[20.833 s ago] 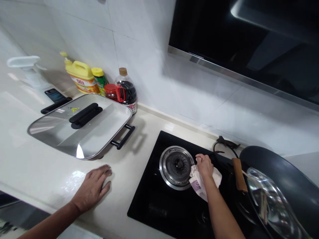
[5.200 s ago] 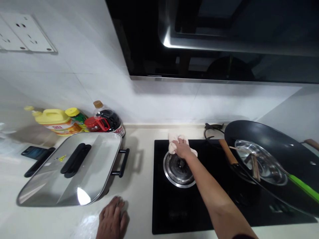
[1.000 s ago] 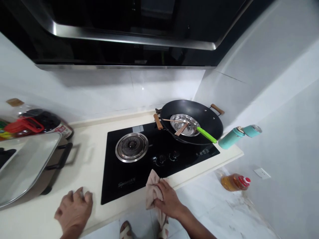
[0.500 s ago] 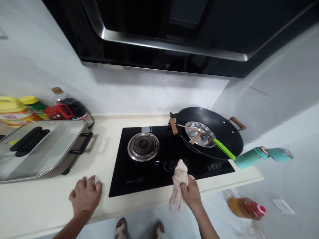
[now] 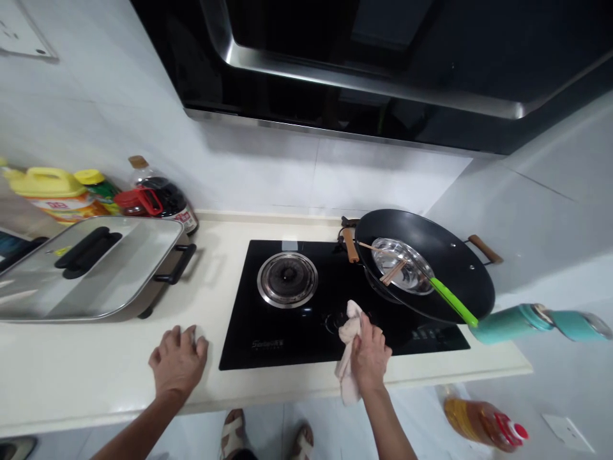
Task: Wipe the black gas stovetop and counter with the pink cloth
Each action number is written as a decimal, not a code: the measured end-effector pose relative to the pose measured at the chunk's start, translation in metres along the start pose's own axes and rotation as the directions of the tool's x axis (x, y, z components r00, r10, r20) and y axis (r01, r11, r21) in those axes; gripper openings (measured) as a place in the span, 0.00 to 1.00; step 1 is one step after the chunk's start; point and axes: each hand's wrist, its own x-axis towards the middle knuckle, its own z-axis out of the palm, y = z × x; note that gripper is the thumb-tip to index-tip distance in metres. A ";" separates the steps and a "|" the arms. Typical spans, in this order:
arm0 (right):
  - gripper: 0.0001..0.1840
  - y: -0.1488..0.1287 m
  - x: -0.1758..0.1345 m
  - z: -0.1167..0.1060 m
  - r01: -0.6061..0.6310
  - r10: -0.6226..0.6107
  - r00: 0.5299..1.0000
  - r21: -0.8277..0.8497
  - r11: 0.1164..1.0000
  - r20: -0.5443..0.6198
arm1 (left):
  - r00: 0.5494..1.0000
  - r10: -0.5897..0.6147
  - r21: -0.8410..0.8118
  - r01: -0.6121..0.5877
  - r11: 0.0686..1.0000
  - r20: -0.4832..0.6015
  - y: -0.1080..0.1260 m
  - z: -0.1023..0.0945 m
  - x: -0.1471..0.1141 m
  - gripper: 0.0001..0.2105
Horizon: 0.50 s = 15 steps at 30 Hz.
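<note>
A pale pink cloth is bunched in my right hand, over the front edge of the black glass cooktop. Part of the cloth hangs past the counter's front edge. My left hand rests on the cream counter, left of the cooktop, its fingers spread and a little bent. Behind my right hand, a black wok with wooden handles sits over the right burner. Inside it lie a steel bowl, chopsticks and a utensil with a green handle.
An electric pan with a glass lid stands at the left, with a dark sauce bottle and a yellow jug behind. The range hood overhangs the cooktop. A teal flask is at the right; an oil bottle stands below.
My view has shifted left, so the scene sits further right. My right hand has turned flatter over the cloth, which is still held. My left hand stays on the counter.
</note>
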 end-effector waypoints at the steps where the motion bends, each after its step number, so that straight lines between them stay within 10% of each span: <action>1: 0.29 -0.002 0.005 -0.006 -0.006 0.007 1.000 -0.031 1.000 0.016 | 1.000 0.000 -0.002 0.000 1.000 0.001 0.000 0.000 0.000 0.25; 10: 0.14 -0.001 0.023 -0.026 0.319 -0.296 0.936 -0.104 0.942 0.192 | 1.000 0.017 0.022 -0.017 1.000 -0.023 0.000 0.000 -0.002 0.26; 15: 0.35 0.012 0.015 -0.014 0.436 -0.396 0.880 -0.116 0.892 0.261 | 0.999 0.013 0.022 -0.012 1.000 -0.035 0.000 0.002 -0.003 0.25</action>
